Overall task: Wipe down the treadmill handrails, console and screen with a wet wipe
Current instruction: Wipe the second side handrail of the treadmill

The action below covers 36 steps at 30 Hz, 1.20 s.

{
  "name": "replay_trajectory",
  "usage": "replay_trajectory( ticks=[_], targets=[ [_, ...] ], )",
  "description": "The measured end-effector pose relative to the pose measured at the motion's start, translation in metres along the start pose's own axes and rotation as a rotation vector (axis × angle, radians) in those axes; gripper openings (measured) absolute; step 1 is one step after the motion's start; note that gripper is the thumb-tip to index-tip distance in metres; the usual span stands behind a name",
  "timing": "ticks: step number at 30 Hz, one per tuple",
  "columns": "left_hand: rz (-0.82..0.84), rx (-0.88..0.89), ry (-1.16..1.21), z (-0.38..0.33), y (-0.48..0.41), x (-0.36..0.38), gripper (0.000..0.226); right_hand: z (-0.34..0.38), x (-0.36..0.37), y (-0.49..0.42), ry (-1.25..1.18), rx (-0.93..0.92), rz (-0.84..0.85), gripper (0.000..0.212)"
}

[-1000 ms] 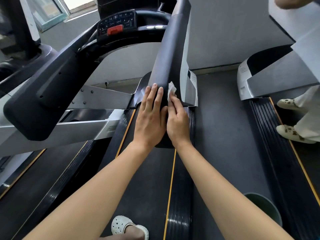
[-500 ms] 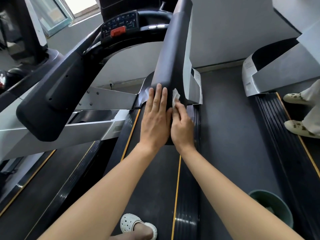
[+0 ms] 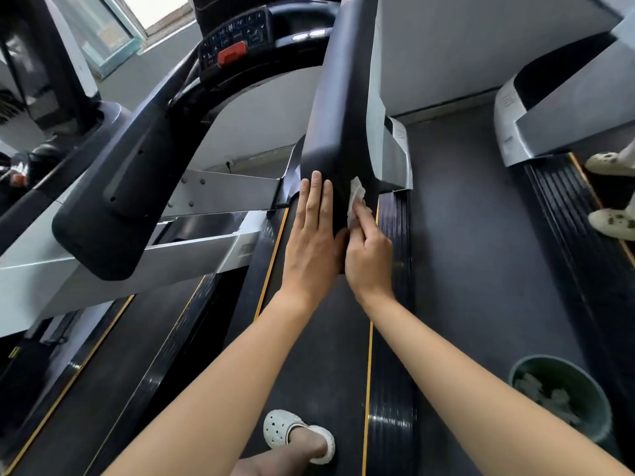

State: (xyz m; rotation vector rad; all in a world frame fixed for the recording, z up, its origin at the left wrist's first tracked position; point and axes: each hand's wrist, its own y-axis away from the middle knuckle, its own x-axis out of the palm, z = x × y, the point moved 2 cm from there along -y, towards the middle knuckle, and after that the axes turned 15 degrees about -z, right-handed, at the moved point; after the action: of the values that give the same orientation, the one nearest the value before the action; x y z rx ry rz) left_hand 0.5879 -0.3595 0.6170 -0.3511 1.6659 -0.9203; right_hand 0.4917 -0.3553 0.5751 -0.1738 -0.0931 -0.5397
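Note:
The treadmill's black right handrail runs from the console down toward me and ends between my hands. My left hand lies flat on its left side with straight fingers. My right hand presses a crumpled white wet wipe against the rail's right side near the end, its fingers curled over the wipe. The black left handrail hangs at the left. The console shows a keypad and a red stop button; the screen is out of frame.
A green bin with used wipes stands on the floor at lower right. Another treadmill is at the right with a person's feet in pale clogs on it. My own clog stands on the belt.
Both hands have slid a short way toward the near end of the right handrail. My right hand's fingers have curled more tightly over the wipe. The camera view has shifted slightly.

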Motion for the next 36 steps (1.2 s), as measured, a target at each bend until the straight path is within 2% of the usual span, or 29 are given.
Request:
replay_trajectory(
  ticks=[3,7,10,16,19,27,31,36],
  targets=[
    [0.002,-0.025,0.019,-0.001,0.0,0.001,0.073,-0.021,-0.005,0.012,0.018,-0.019,0.028,0.048],
    [0.003,-0.015,0.006,-0.001,0.001,0.002,0.075,-0.062,-0.023,0.037,0.084,0.211,0.081,0.048],
    [-0.001,-0.017,-0.003,-0.003,0.001,0.004,0.074,-0.066,-0.024,0.032,0.069,0.307,0.082,0.045],
    [-0.016,-0.023,-0.015,-0.003,0.002,0.006,0.074,-0.062,0.006,-0.031,0.017,0.266,0.087,0.045],
    [-0.029,-0.033,0.002,-0.006,0.003,0.007,0.072,-0.081,0.009,-0.052,0.006,0.346,0.12,0.038],
    [-0.123,-0.051,-0.024,-0.007,0.001,0.019,0.072,-0.073,0.01,-0.015,-0.149,0.428,-0.021,0.039],
    [-0.164,-0.021,-0.05,-0.003,-0.001,0.024,0.07,-0.072,0.021,-0.07,-0.07,0.363,0.061,0.038],
    [-0.199,0.0,-0.065,-0.003,-0.003,0.029,0.067,-0.098,0.022,-0.102,-0.035,0.462,0.173,0.038]
  ],
)
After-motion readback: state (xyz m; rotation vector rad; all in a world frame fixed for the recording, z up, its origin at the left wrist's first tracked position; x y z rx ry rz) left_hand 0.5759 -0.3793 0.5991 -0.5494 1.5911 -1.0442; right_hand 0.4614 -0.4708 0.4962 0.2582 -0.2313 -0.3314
